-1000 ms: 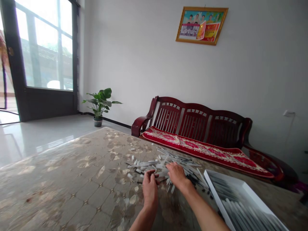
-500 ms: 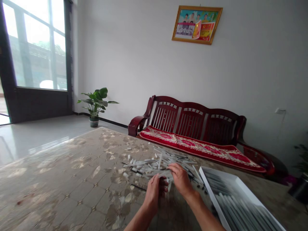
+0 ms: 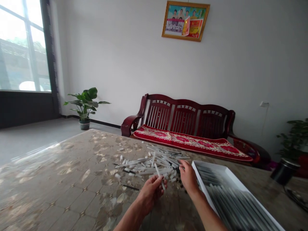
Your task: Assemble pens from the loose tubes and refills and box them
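A heap of white pen barrels, caps and thin dark refills [image 3: 154, 160] lies on the patterned table [image 3: 72, 179]. My left hand [image 3: 150, 192] is raised a little above the table, fingers curled round one white pen barrel [image 3: 159, 175] that sticks up at a slant. My right hand [image 3: 189, 176] rests at the right edge of the heap beside the white tray [image 3: 240, 186], fingers bent down onto small dark parts; what they pinch is hidden.
The white tray on the right holds several finished pens laid side by side. A dark red wooden bench [image 3: 187, 128] with a red cushion stands behind the table. A potted plant [image 3: 84, 106] stands by the wall, a black pot [image 3: 284, 171] at far right.
My left hand lifted a white barrel out of the heap and drew back toward me. My right hand slid right toward the tray. The view swung to the right.
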The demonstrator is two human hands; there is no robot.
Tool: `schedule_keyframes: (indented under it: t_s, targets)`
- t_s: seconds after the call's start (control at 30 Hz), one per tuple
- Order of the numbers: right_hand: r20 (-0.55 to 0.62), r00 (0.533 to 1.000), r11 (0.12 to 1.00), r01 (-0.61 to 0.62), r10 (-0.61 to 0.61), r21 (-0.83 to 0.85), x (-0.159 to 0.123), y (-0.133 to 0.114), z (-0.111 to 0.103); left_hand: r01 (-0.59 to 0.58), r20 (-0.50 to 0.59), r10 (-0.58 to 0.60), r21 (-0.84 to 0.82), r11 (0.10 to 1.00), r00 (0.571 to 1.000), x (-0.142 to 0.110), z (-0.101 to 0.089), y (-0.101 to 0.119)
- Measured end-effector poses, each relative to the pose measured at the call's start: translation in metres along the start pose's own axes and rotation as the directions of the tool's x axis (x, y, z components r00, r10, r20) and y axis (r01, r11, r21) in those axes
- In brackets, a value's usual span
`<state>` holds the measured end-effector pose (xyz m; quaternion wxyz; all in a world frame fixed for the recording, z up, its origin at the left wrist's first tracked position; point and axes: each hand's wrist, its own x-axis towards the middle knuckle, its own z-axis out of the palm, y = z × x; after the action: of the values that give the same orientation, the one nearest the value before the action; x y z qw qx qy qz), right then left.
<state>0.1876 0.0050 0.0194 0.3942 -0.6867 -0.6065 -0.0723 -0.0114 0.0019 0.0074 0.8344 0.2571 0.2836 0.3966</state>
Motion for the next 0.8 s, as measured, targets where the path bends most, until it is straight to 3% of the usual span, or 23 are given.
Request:
schedule_keyframes:
  t_s: [0.1, 0.3, 0.8]
  targets:
    - [0.135, 0.972, 0.967, -0.163, 0.191, -0.194, 0.001, 0.02, -0.011, -0.05, -0.091, 0.046, -0.038, 0.998, 0.995, 0.002, 0.001, 0.001]
    - [0.288, 0.916, 0.865, -0.11, 0.28, -0.49, -0.001, 0.025, -0.019, -0.055, -0.174, 0.049, -0.031, 0.998, 0.983, 0.005, 0.001, -0.002]
    - [0.34, 0.9, 0.832, -0.042, 0.271, -0.553, 0.004, 0.018, -0.006, -0.152, -0.335, 0.144, 0.002, 0.988, 0.931, 0.011, 0.0, 0.001]
